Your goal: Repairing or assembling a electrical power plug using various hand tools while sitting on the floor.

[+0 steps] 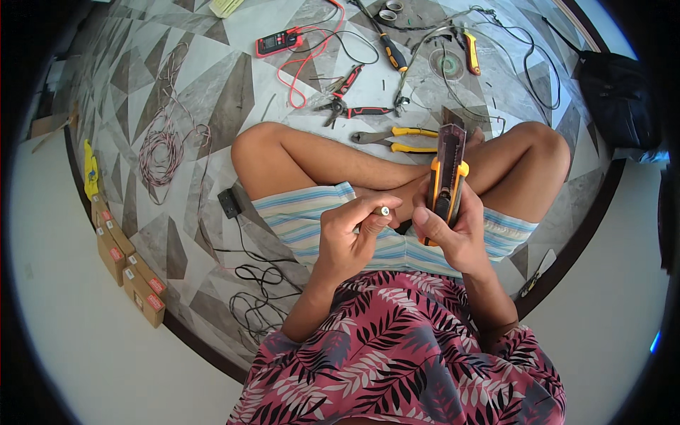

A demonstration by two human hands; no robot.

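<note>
My left hand [341, 239] pinches a short, round cable-like piece [383, 211] between thumb and fingers, its pale end turned up toward me. The rest of that piece is hidden by the fingers. In my right hand [464, 237] is a yellow and black utility knife [446, 177], held upright with its blade end pointing away from me. My right thumb lies along the knife's side. The two hands are apart, above my crossed legs. Just beyond them on the floor lie yellow-handled pliers [397, 138].
Farther out lie red-handled pliers [347, 99], a screwdriver [392, 53], a red multimeter [278, 42], another yellow knife [472, 53] and loose wires. A twisted wire coil [161, 152] and small cardboard boxes [144, 294] are at left, a black bag [620, 99] at right.
</note>
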